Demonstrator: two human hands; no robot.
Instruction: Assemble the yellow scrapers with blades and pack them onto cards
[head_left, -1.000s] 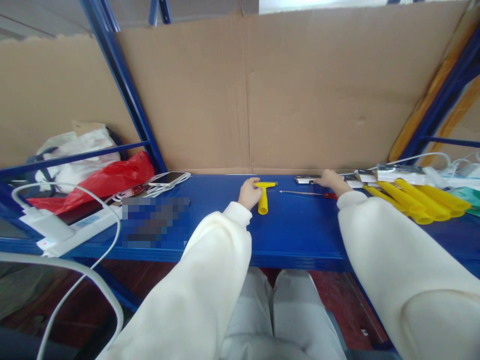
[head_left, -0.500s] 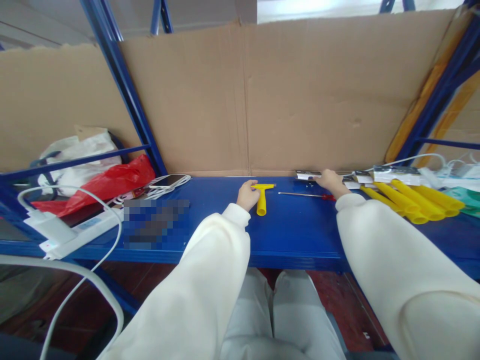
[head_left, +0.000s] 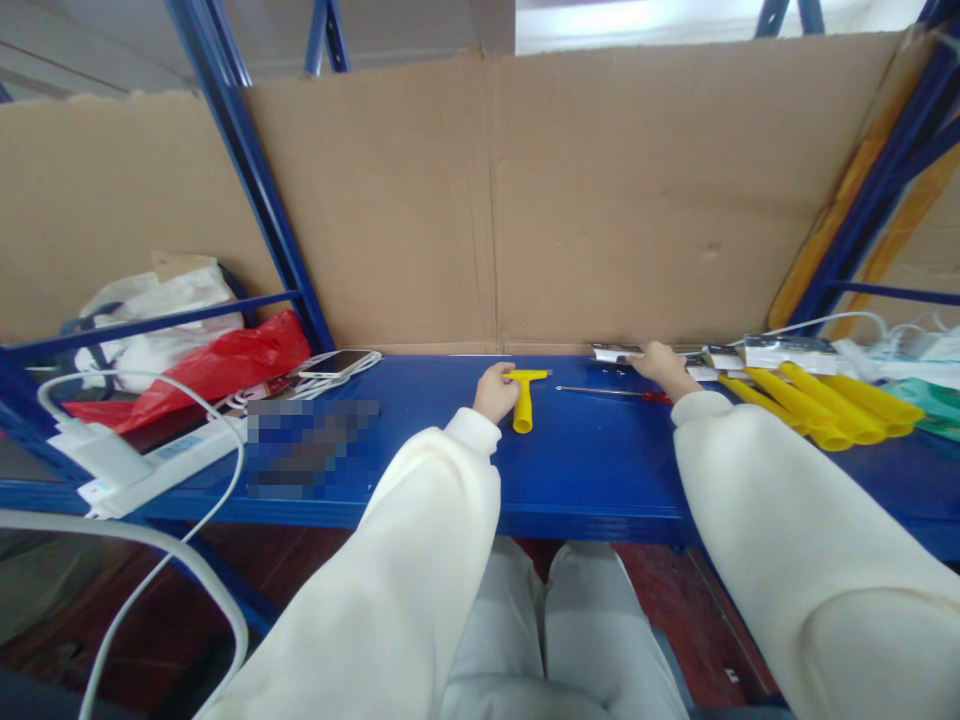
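Observation:
My left hand [head_left: 495,393] is closed on one side of the crossbar of a yellow T-shaped tool [head_left: 523,408], whose thick hollow handle points toward me on the blue shelf. Over to the right, my right hand [head_left: 660,366] reaches to the back of the shelf with its fingers drawn together. Its fingertips are beside a small black-and-white packet [head_left: 613,353] and a few tiny dark pieces [head_left: 616,373]; whatever they pinch is too small to make out. A screwdriver [head_left: 600,390] with a red handle lies between my hands, its tip toward the yellow tool.
Several yellow tubes [head_left: 817,405] are piled at the right, in front of black-and-white packets [head_left: 787,352]. At the left are a white power strip [head_left: 172,465], a phone [head_left: 341,363] on a coiled cable and a red bag [head_left: 217,375]. Cardboard [head_left: 487,200] walls the back.
Both hands keep nearly the same positions. My right fingers have shifted only slightly by the packet, and the camera view has tilted a little.

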